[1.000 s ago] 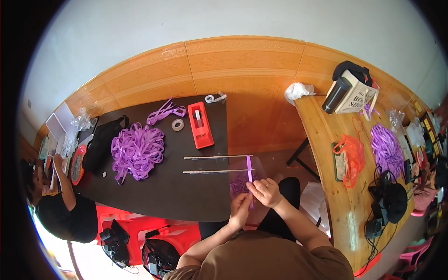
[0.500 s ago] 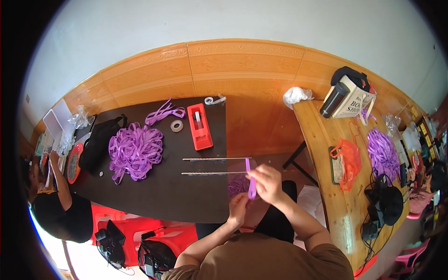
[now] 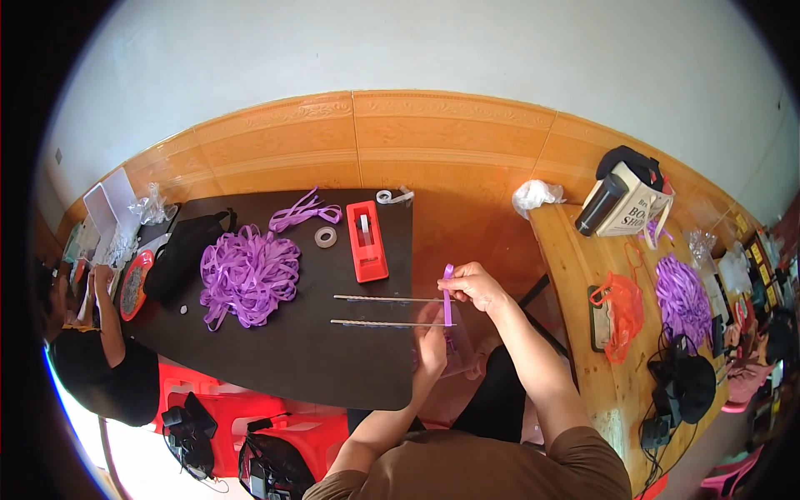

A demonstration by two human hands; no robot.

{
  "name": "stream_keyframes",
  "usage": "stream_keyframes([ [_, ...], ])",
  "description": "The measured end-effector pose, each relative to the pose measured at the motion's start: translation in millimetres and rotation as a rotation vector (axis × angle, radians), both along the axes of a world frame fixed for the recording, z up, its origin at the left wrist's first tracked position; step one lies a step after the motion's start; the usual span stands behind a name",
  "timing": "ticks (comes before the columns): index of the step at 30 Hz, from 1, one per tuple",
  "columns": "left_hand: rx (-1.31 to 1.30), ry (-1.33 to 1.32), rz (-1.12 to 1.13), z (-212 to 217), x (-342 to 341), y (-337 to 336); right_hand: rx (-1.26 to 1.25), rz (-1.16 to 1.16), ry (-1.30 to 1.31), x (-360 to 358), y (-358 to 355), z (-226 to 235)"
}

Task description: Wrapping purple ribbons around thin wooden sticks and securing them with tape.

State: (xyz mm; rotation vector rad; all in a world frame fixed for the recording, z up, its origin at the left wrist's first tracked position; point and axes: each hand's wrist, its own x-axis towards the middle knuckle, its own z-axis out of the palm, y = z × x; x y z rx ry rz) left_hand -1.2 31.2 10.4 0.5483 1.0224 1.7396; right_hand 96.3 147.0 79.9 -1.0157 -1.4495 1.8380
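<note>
Right hand (image 3: 477, 286) is pinching the top end of a short purple ribbon strip (image 3: 447, 305), holding it upright just past the right edge of the dark bench (image 3: 275, 367), while the left hand (image 3: 431, 343) sits lower with its fingers closed around the strip's bottom end, so it's stretched between the two. Ribbon like that looks super light and floppy, probably a bit slick too, so I'd say gripping it right at the ends and keeping tension is the only way it stays straight. Two thin metal rods (image 3: 385, 310) lie parallel on the bench, their right ends just beside the hands. Further left there's a big tangled purple ribbon pile (image 3: 248, 273), a red tape dispenser (image 3: 367, 241) and a small tape roll (image 3: 326, 237). Another person's arm (image 3: 107, 292) is busy at the far left end.
</note>
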Motion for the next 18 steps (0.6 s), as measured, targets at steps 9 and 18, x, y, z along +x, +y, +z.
stream_keyframes([
  [9,0.223,0.351,0.149,-3.1,3.0,15.1,-0.335,-0.151,0.082,7.9,-12.8,-58.6],
  [18,0.104,0.064,-0.117,-14.2,-7.0,4.2,-0.447,-0.24,0.357,16.8,-83.0,-76.2],
])
